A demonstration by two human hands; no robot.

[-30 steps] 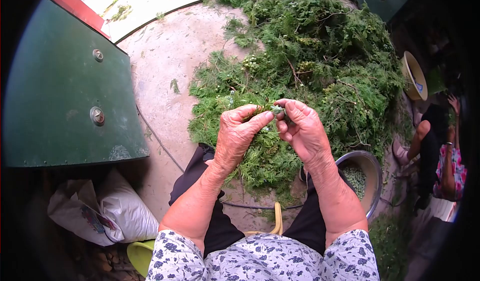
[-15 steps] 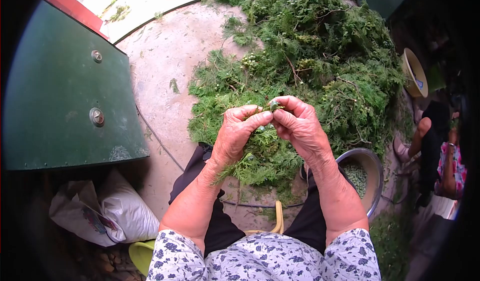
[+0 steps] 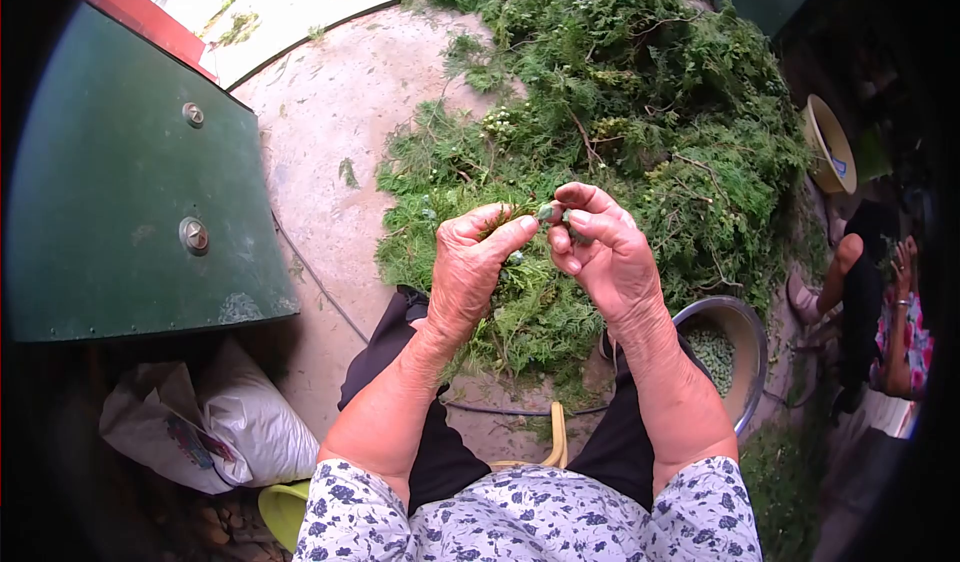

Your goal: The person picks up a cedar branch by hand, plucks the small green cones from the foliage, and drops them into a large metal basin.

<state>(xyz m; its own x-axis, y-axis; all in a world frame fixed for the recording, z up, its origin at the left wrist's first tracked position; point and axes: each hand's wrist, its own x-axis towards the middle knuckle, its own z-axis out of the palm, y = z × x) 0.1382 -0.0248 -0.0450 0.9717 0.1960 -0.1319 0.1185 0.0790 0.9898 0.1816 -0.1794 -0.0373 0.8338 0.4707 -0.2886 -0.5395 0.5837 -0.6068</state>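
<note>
In the middle of the head view my left hand [image 3: 472, 257] pinches a green sprig [image 3: 505, 217] between thumb and fingers. Close beside it on the right, my right hand [image 3: 605, 247] has its fingers curled around small pale green cones, partly hidden by the fingers. One cone [image 3: 546, 212] shows between the two hands. Below and beyond both hands spreads a large heap of cut green branches [image 3: 640, 92]. By my right forearm stands a metal bowl [image 3: 748, 362] holding small green cones [image 3: 711, 355].
A green metal door panel [image 3: 130, 182] stands at the left, above a white sack [image 3: 250, 422] and a yellow-green basin [image 3: 283, 512]. Another person [image 3: 900, 332] sits at the far right, near a beige basin [image 3: 825, 147]. A dark cable crosses the floor.
My right hand has drawn slightly away from my left, and its fingers have loosened a little, showing the cones. My left hand has shifted slightly left. The other person's hand has risen.
</note>
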